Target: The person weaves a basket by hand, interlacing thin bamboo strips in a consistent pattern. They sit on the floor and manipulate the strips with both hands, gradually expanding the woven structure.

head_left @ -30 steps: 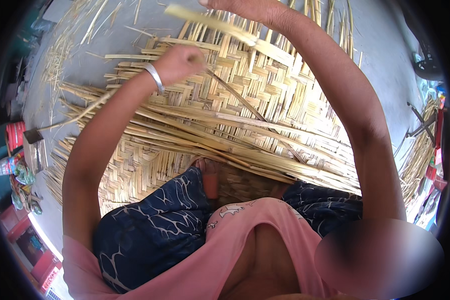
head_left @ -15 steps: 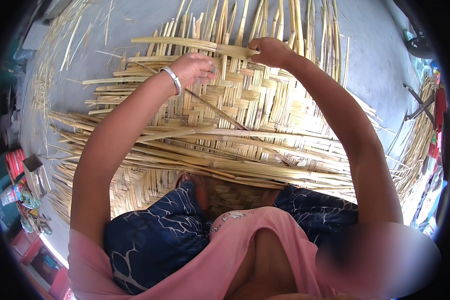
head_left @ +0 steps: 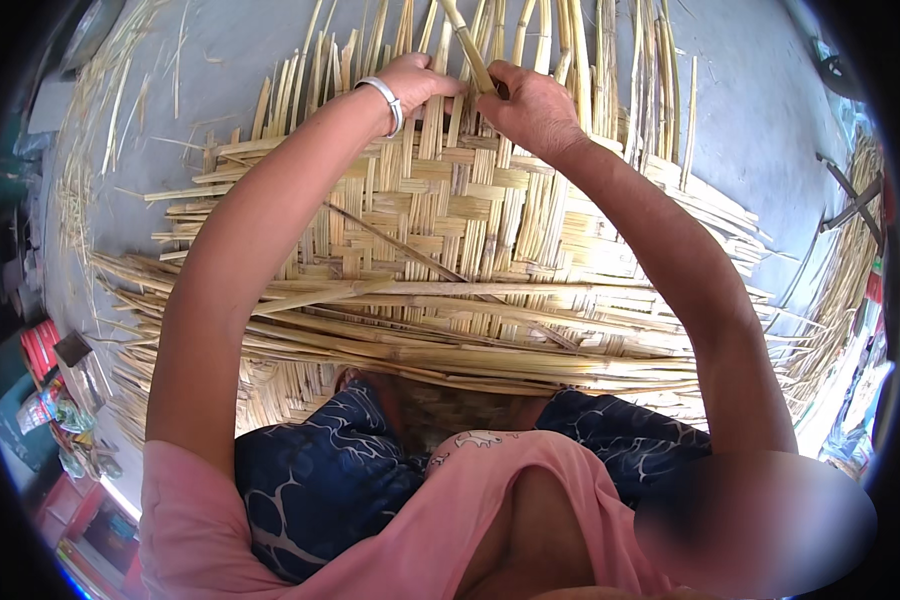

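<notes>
A half-woven mat of split bamboo strips (head_left: pixel 430 205) lies before me, its loose ends fanning out at the far edge. My right hand (head_left: pixel 532 108) is closed on a bamboo strip (head_left: pixel 464 44), which tilts up and away between thumb and fingers. Close by on the left, my left hand (head_left: pixel 420 85), with a metal bangle (head_left: pixel 382 98) at the wrist, grips some of the upright bamboo strips along the weave's far edge. Its fingertips are partly hidden among them. A thin dark stick (head_left: pixel 395 240) lies slantwise across the woven part.
Long loose bamboo strips (head_left: pixel 470 350) lie crosswise over the mat's near side, before my knees. Scattered slivers (head_left: pixel 120 90) cover the grey floor at far left. A bundle of thin strips (head_left: pixel 850 270) lies at right. Bags and a red packet (head_left: pixel 40 348) are at left.
The strip in my right hand has swung from lying crosswise to pointing away from me. My left hand has moved farther out and right, in among the upright strips. The view has shifted slightly.
</notes>
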### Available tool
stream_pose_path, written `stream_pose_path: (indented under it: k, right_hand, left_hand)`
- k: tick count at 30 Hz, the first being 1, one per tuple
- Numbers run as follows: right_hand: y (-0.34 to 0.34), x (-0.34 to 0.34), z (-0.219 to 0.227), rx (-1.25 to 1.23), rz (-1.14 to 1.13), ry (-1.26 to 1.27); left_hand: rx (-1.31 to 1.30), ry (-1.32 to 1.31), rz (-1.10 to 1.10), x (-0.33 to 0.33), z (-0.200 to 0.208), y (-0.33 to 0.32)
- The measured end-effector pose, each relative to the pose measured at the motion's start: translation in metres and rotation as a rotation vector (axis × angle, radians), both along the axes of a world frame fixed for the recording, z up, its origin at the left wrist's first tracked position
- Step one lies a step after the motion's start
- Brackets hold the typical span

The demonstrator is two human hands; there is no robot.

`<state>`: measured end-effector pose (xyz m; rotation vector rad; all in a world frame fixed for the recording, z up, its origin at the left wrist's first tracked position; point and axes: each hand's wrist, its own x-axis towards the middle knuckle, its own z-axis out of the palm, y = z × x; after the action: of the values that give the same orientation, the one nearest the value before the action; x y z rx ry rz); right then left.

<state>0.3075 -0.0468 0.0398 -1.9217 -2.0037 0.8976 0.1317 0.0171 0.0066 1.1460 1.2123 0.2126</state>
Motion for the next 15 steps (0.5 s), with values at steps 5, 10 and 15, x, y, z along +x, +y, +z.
stream_pose_path:
  k: [5, 10, 15]
  right_hand:
    - [0.002, 0.005, -0.009, -0.043, -0.14, 0.116]
    - [0.003, 0.009, -0.02, -0.138, -0.305, 0.288]
    - [0.007, 0.015, -0.036, -0.212, -0.367, 0.435]
  left_hand:
    - [0.04, 0.109, -0.03, 0.01, -0.014, 0.009]
    - [0.097, 0.043, 0.082, 0.011, -0.018, -0.004]
    - [0.069, -0.018, 0.048, 0.01, -0.017, -0.005]
